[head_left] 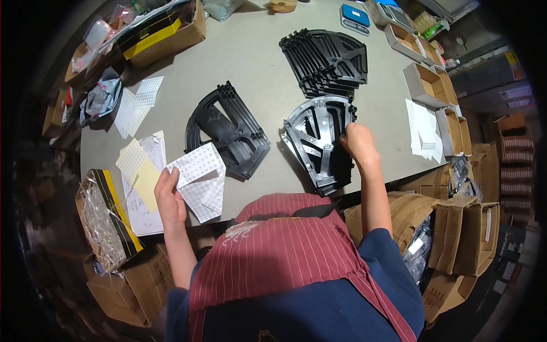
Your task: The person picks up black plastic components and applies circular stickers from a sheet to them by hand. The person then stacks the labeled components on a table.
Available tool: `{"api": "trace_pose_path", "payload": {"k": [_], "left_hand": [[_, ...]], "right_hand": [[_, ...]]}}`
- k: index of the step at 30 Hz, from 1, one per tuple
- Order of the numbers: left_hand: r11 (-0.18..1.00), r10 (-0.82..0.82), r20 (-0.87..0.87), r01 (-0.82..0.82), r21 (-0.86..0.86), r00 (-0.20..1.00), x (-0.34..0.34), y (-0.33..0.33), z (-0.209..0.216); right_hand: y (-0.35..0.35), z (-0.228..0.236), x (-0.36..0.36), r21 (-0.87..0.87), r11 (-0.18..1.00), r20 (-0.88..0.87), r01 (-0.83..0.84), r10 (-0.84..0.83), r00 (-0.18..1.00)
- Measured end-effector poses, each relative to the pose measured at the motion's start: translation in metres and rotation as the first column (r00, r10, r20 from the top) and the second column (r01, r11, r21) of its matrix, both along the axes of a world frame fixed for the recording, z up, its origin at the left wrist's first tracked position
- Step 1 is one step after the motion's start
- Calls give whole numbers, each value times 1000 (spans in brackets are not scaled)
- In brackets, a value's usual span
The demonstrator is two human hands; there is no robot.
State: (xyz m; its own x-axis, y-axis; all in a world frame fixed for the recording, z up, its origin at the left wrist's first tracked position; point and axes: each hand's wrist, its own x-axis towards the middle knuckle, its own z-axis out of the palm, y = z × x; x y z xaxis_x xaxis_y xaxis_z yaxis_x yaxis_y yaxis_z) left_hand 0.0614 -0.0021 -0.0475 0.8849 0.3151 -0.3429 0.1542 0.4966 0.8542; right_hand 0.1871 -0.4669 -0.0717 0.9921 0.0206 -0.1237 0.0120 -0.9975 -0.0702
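Observation:
My left hand [169,199] holds a white sheet of small adhesive pads [198,165] by its near-left corner, over more such sheets near the table's front edge. My right hand [358,143] rests closed on the right edge of the top black fan-shaped plastic part [317,139], which lies on a stack of the same parts. A second stack of black fan-shaped parts [228,132] lies between my hands. A third, taller stack [329,60] sits farther back.
The grey table [250,74] carries loose white pad sheets [137,102] at the left and more [424,131] at the right. Open cardboard boxes [424,85] line the right edge, a box [165,28] stands back left, a bag-filled box [105,219] front left.

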Motion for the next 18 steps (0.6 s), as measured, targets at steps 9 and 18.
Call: {"api": "trace_pose_path", "payload": {"k": [9, 18], "left_hand": [[1000, 18, -26, -18, -10, 999, 2, -1, 3], [997, 74, 4, -74, 28, 997, 1, 1, -7]], "right_hand": [[14, 18, -3, 77, 986, -36, -149, 153, 988], [28, -11, 1, -130, 987, -79, -91, 81, 994]]}}
